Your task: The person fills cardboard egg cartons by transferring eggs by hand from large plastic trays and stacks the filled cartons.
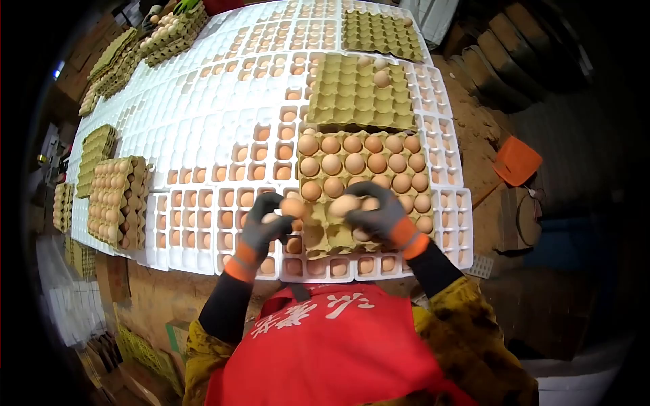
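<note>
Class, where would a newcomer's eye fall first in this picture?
Probably on the bright red apron at the bottom middle. Just above it, the dark-gloved left hand and right hand, with orange cuffs, hold brown eggs by a pulp egg tray. White compartment trays, partly filled, spread wide toward the upper left.

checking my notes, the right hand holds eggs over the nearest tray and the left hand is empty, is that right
Not quite: the left hand isn't empty; the head view shows it holding at least one egg. The right hand does hold eggs over the nearest tray.
</note>
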`<state>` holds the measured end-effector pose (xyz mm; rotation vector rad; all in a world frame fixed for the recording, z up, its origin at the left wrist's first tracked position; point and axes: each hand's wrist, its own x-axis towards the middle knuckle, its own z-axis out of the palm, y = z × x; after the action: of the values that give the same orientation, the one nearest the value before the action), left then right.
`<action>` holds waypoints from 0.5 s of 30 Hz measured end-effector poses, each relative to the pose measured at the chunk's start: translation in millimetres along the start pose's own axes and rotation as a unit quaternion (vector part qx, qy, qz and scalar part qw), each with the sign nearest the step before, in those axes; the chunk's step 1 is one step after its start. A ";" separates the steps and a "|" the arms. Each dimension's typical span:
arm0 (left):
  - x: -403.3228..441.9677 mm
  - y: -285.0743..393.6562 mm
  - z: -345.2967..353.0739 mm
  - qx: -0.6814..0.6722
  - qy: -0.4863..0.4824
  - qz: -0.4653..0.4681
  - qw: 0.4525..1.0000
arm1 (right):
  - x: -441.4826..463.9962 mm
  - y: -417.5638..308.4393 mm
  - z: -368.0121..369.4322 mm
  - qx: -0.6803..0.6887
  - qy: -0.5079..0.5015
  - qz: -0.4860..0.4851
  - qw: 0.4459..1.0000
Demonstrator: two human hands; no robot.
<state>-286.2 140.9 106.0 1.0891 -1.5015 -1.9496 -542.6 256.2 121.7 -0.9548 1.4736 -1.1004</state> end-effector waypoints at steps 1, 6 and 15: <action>-2.0 -0.3 -14.1 -0.135 -0.009 -0.025 0.991 | 0.8 4.7 -12.2 0.190 0.024 0.044 0.981; 14.2 32.1 -1.9 0.078 0.025 -0.035 0.996 | 24.1 -7.7 -24.9 -0.118 -0.023 -0.175 0.977; 61.7 15.8 33.6 0.590 0.006 0.193 0.784 | 53.2 -16.3 23.1 -0.596 0.045 -0.199 0.777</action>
<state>-351.3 110.0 104.8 1.0163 -2.7418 -0.5584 -528.3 197.7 122.1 -2.1817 2.1178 -0.3357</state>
